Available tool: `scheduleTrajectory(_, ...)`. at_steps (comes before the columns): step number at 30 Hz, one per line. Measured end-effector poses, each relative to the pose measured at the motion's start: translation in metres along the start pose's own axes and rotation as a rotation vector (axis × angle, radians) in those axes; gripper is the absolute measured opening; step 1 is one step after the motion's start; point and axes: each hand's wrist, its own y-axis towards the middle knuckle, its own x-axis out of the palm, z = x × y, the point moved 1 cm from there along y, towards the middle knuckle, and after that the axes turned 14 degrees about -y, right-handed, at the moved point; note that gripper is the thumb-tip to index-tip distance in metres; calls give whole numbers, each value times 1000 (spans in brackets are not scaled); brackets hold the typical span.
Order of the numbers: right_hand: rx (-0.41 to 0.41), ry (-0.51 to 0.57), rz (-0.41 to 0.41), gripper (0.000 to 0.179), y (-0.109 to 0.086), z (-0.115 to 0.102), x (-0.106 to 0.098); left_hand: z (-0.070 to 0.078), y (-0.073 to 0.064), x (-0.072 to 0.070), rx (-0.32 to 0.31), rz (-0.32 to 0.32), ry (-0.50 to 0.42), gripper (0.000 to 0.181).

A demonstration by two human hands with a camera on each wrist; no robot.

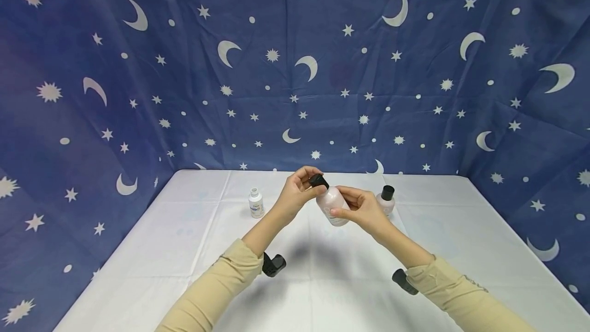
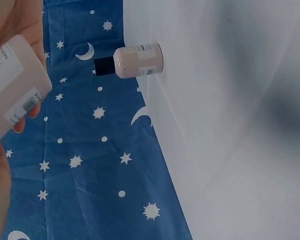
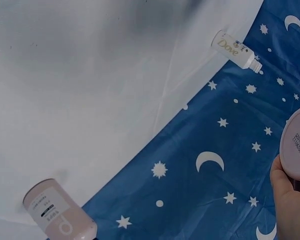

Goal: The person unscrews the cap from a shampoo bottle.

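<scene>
A pale pink bottle (image 1: pixel 332 203) with a black cap (image 1: pixel 318 180) is held tilted above the table, its cap leaning up to the left. My left hand (image 1: pixel 294 189) pinches the cap between thumb and fingers. Around the bottle's body, my right hand (image 1: pixel 366 210) grips with the thumb in front and fingers behind. The left wrist view shows the back label of this bottle (image 2: pixel 15 90). Its round base, printed with small dark characters, faces the right wrist view, where fingers of my right hand (image 3: pixel 292 205) support the bottle.
A second pink bottle (image 1: pixel 386 203) with a black cap stands upright behind my right hand. To the left stands a small white Dove bottle (image 1: pixel 256 205) without a cap. The white-covered table (image 1: pixel 184 250) meets a blue star-and-moon curtain (image 1: pixel 286 81) at its far edge.
</scene>
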Motion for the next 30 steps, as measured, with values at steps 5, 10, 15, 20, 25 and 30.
scheduleTrajectory(5, -1, 12, -7, 63, 0, 0, 0, 3, -1, -5, -25, -151, 2, 101)
scheduleTrajectory(10, -9, 18, -5, 63, 0, -1, -1, 8, -1, -14, -24, -303, -17, 84)
scheduleTrajectory(15, -9, 16, -4, 63, 0, -1, 0, 12, -2, -18, -19, -339, -26, 59)
scheduleTrajectory(20, 7, 13, -7, 64, -1, -2, 0, 11, -2, -17, -5, -246, -26, 43)
scheduleTrajectory(25, 5, 0, 2, 62, -1, -1, 1, 10, -1, -12, 14, -124, -44, 38)
scheduleTrajectory(30, -4, -15, 5, 62, -1, 1, 2, 8, 1, -7, 31, -66, -21, 58)
